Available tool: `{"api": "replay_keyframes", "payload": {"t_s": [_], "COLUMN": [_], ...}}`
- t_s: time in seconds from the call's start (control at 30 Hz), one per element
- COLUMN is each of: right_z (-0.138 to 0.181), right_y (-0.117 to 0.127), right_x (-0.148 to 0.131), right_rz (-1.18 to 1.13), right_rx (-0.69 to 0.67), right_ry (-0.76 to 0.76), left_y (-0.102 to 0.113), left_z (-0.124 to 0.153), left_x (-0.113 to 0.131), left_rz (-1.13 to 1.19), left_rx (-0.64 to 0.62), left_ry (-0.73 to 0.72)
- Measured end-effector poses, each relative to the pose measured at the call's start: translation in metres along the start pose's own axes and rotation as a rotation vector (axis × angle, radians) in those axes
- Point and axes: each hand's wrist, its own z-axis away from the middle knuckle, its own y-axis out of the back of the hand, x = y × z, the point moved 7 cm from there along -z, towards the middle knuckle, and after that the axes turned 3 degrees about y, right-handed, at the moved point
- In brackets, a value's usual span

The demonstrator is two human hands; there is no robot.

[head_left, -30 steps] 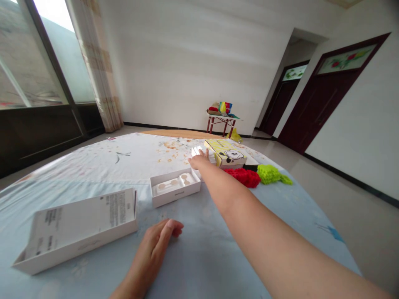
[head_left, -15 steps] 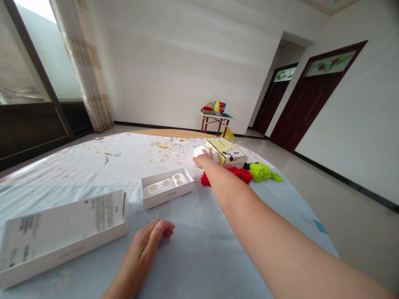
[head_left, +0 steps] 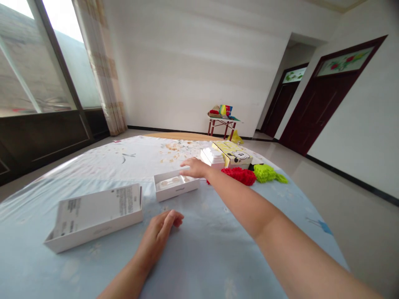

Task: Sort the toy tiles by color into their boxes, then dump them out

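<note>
My right hand reaches out with thumb and fingers apart, over the right end of an open white box. Nothing shows between its fingers. Pale moulded shapes lie inside this box. My left hand rests on the tablecloth in front of the box, fingers curled together, with no object visible in it. To its left lies a larger white box part, with a printed panel tilted inside. Just beyond my right hand stands a small white box topped with a white layered stack.
A yellow striped cartoon box stands at the back right. Red fluffy cloth and lime green fluffy cloth lie in front of it. The round table has a floral cloth. A small side table stands by the wall.
My right hand has moved from the small white box back and left to the open white box. My left hand stays resting on the cloth. The head view has shifted left.
</note>
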Motion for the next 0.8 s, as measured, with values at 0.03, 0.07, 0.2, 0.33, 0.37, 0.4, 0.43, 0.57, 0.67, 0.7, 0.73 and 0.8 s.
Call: {"api": "replay_keyframes", "payload": {"t_s": [0.03,0.07,0.2,0.33,0.37,0.4,0.43,0.57,0.67,0.7,0.73,0.8], "right_z": [0.007,0.014,0.039,0.055,0.058,0.061,0.065,0.09,0.11,0.116,0.12,0.127], "right_y": [-0.004,-0.007,-0.019,-0.021,-0.02,-0.02,-0.019,-0.018,-0.022,-0.024,-0.025,-0.026], "right_x": [-0.006,-0.01,-0.014,-0.01,-0.009,-0.009,-0.01,-0.018,-0.028,-0.032,-0.036,-0.042], "right_rz": [-0.017,-0.026,-0.034,-0.007,-0.006,-0.008,-0.014,-0.063,-0.119,-0.137,-0.152,-0.172], "right_rx": [0.011,0.023,0.083,0.14,0.153,0.163,0.174,0.254,0.296,0.301,0.307,0.318], "right_ry": [0.027,0.038,0.034,-0.005,-0.008,-0.002,0.013,0.047,0.057,0.066,0.075,0.089], "left_y": [0.0,0.0,-0.001,-0.002,-0.001,0.001,0.003,0.016,0.016,0.013,0.01,0.003], "left_z": [0.0,0.001,0.001,0.0,0.0,0.001,0.001,0.005,0.01,0.011,0.013,0.015], "left_x": [0.001,0.002,0.003,0.002,0.002,0.002,0.003,0.008,0.018,0.022,0.025,0.031], "left_rz": [-0.003,-0.006,-0.012,-0.025,-0.033,-0.043,-0.053,-0.118,-0.198,-0.225,-0.25,-0.296], "left_rx": [0.001,-0.001,0.001,0.017,0.026,0.038,0.061,0.183,0.2,0.184,0.163,0.115], "left_ry": [-0.001,-0.002,-0.005,-0.02,-0.028,-0.038,-0.048,-0.103,-0.169,-0.193,-0.217,-0.263]}}
